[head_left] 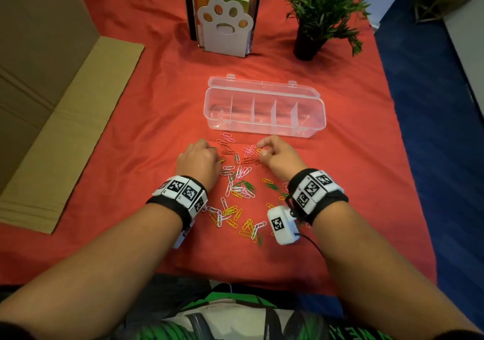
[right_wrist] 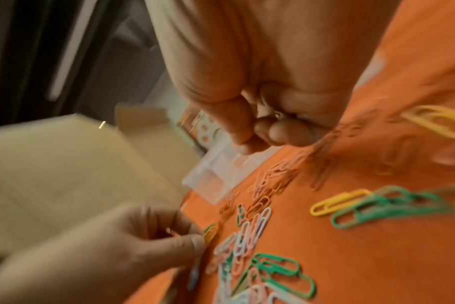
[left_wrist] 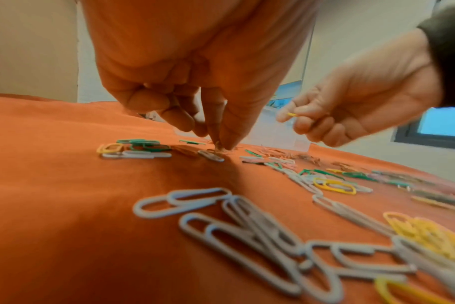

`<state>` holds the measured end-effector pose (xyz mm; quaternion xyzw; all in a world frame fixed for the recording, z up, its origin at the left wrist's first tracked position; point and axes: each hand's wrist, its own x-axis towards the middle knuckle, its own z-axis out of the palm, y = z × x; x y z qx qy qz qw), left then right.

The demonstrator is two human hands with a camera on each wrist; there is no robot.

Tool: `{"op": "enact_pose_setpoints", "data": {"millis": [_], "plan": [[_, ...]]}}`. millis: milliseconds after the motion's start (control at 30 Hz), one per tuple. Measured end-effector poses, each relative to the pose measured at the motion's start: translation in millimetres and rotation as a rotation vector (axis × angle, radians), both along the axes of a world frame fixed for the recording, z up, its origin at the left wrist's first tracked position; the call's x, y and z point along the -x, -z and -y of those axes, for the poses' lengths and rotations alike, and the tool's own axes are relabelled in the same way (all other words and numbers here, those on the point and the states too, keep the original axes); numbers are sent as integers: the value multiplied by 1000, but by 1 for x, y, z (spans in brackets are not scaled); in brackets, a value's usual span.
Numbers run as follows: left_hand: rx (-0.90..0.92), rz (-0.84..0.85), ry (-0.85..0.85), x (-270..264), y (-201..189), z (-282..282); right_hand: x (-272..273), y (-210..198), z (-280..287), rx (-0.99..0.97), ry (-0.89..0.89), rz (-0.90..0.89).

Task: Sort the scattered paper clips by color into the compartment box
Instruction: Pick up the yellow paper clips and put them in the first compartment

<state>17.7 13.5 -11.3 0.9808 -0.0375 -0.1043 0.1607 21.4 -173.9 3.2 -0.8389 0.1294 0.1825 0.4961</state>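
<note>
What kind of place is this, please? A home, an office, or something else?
Probably a desk or table in an office-like room, set up for recording. It has a red cloth, a paw-shaped book holder, a potted plant and cardboard boxes beside it.

A red cloth point(head_left: 353, 182) carries scattered paper clips point(head_left: 237, 190), compartment box point(head_left: 264, 127), plant point(head_left: 309, 44), bookend point(head_left: 225, 34).

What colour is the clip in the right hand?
Yellow: the right hand pinches a yellow paper clip, clearest in the left wrist view.
</note>
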Motion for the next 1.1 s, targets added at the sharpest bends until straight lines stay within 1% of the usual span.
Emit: {"op": "enact_pose_setpoints", "data": {"millis": [100,133,167,200,233,300,367,433,467,533,633,700,767,833,867,900,933,1000,1067,1100], "plan": [[226,-16,-103,0,-4,-2,19,2,18,-329,203,-132],[306,-38,-155,2,-5,-4,26,3,22,-406,263,-167],[394,-71,-204,3,-5,-6,31,4,25,-420,299,-187],[493,-120,-244,5,-4,-9,35,7,28,-343,296,-181],[598,-173,-275,7,-2,-11,37,10,29,-180,236,-151],[758,-251,-355,10,0,-15,42,17,27,224,24,-36],[931,-312,-513,12,-3,-16,47,19,19,495,-131,51],[1093,-351,-675,13,-11,-16,52,20,10,697,-248,136],[1144,-353,-736,13,-16,-18,53,19,5,777,-292,183],[1230,-358,-843,11,-20,-26,54,15,-3,870,-363,242],[1301,-366,-921,11,-23,-36,50,11,-6,903,-416,248],[1248,-348,-921,9,-19,-40,44,10,-3,808,-387,198],[1111,-311,-866,4,-14,-46,40,7,0,611,-277,98],[823,-291,-706,3,-10,-52,38,5,5,324,-98,1],[683,-251,-608,5,-9,-54,40,4,8,162,0,-44],[609,-193,-534,10,-6,-55,42,3,10,21,83,-83],[588,-154,-472,15,-4,-53,46,2,12,-91,141,-116],[545,-136,-324,26,-1,-45,53,0,17,-291,222,-165],[419,-121,-180,32,1,-33,61,-2,22,-518,324,-210],[352,-92,-154,33,0,-27,64,-3,24,-625,382,-238]]}}
